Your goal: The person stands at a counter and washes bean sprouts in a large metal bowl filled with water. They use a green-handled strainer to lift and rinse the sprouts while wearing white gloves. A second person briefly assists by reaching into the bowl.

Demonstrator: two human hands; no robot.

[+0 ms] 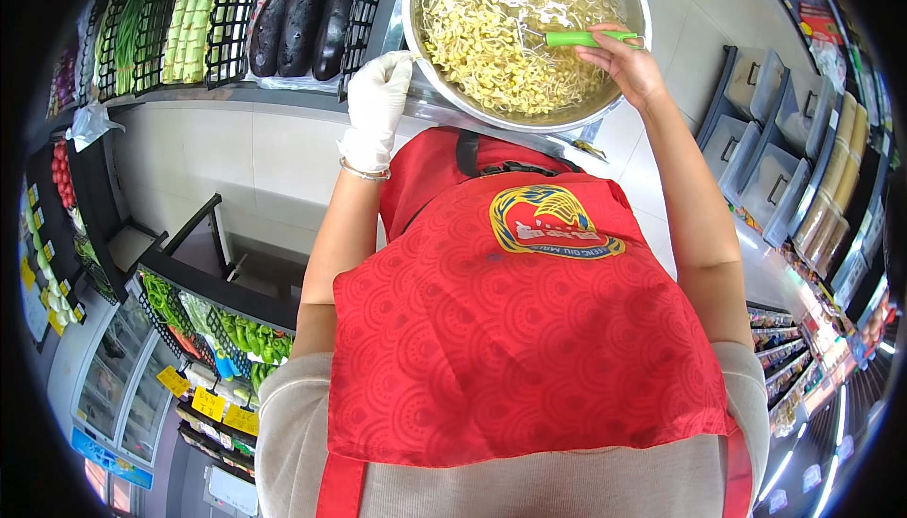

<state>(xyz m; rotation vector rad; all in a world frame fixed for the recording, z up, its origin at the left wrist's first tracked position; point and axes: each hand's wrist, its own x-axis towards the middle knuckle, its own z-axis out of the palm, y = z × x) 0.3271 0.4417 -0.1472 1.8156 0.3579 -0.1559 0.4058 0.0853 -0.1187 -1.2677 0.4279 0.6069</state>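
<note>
A round metal basin point(489, 118) stands at the top of the view, filled with water and yellow bean sprouts point(489, 57). The sprouts lie thickest at its near left; rippling water covers the far side. My bare right hand point(623, 65) grips the green handle point(570, 38) of a utensil over the basin. The utensil's thin metal head reaches left into the sprouts, and its shape is unclear. At the basin's left rim is my left hand point(382, 96) in a white glove, fingers bent together. Something small and pale shows at its fingertips; whether it pinches this or the rim is unclear.
Dark eggplants point(305, 22) sit in a black rack left of the basin, with green stalks point(190, 19) beyond. Green peppers point(255, 334) fill a lower-left shelf. Clear lidded bins point(772, 178) stand at right. A red apron point(524, 334) covers my front.
</note>
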